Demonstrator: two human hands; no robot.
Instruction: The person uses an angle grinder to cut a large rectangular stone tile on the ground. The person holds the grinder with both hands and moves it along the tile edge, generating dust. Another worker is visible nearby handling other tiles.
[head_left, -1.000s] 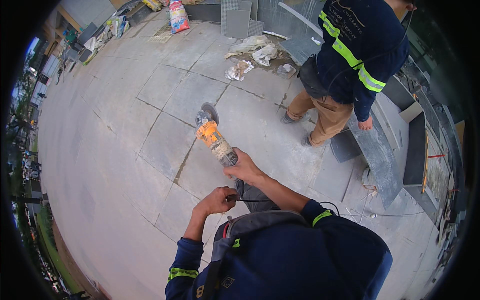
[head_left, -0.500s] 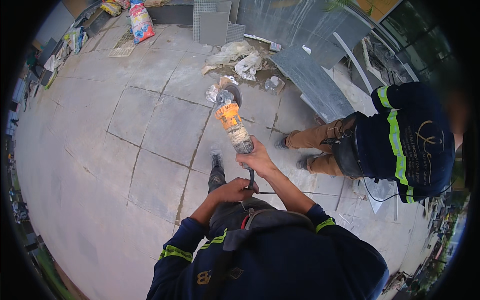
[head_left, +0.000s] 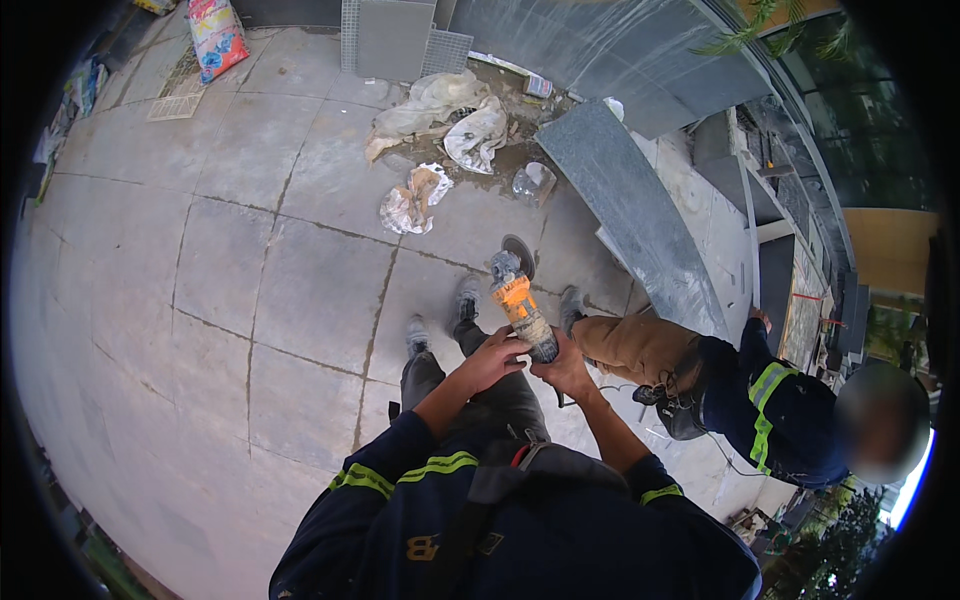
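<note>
An angle grinder [head_left: 517, 300], orange and crusted with pale dust, points away from me in front of my legs. Its round dark disc [head_left: 521, 257] sits at the far end. My right hand [head_left: 566, 370] is closed around the rear of the grinder's body. On the left side of that same rear part, my left hand [head_left: 490, 364] has its fingers bent against the casing; their tips are partly hidden. The black cord [head_left: 566, 401] hangs behind the tool, near my right hand.
Just right stands a co-worker [head_left: 735, 405] in brown trousers. A long grey slab [head_left: 635, 210] leans ahead of them. Crumpled wrapping [head_left: 416, 199], dusty sheeting [head_left: 478, 135] and a clear plastic container [head_left: 534, 183] lie on the paved floor [head_left: 310, 310]. Farther left is a colourful bag [head_left: 216, 40].
My left hand has gone from the cord to the side of the grinder. The grinder has come closer to my body. The co-worker's body has shifted, with one foot now near the tool.
</note>
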